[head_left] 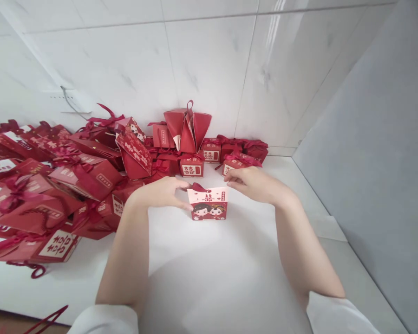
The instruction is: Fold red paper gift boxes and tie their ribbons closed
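While both hands work at centre of white table (230,278), small red-and-pink box (209,204) stands upright between them. Left hand (162,191) pinches box's left top edge, fingers closed on it. Right hand (252,183) grips right top edge, fingers curled. Dark red ribbon (199,187) lies on box top. Box front: cartoon couple, red double-happiness character above; small label unreadable. Heap of red gift bags (55,185) at left, some with double-happiness sign. Row of small red boxes (212,155) behind, against marble wall (209,60), open red bag (188,125) on top.
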Available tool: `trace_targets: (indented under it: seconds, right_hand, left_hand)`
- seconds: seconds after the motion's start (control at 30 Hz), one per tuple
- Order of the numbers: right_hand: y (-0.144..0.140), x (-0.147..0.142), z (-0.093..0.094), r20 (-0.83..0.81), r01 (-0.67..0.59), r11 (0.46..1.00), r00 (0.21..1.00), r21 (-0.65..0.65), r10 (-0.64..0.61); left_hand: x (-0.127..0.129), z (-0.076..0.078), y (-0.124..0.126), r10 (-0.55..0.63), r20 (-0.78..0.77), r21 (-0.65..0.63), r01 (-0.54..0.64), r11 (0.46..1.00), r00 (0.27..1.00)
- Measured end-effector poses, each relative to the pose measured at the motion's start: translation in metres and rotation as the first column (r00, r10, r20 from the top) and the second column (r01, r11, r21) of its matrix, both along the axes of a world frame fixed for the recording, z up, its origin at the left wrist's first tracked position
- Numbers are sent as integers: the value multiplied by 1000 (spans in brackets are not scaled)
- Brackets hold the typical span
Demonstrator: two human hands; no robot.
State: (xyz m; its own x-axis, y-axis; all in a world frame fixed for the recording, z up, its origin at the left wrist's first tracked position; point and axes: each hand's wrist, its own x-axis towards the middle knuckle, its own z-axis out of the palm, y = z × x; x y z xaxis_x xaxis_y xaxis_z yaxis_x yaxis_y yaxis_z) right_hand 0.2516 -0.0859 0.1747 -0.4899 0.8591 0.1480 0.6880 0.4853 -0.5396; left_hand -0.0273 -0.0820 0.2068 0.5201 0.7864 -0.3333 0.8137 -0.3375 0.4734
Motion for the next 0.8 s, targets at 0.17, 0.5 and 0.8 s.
trace_targets:
  seconds: [0.17, 0.5, 0.8]
  right_hand:
    - [-8, -21, 1, -145, -119, 993, 982, 18, 120]
    - [-4, -50, -14, -351, -106, 986, 925, 128, 145]
    - [2, -39, -10, -434, -76, 993, 894, 89, 107]
  left_hand:
    - [17, -8, 1, 87, 8, 102, -87, 991, 996]
    - [16, -8, 2, 54, 151, 189, -82, 978, 987]
    - [16, -15, 8, 38, 196, 114, -61, 992, 980]
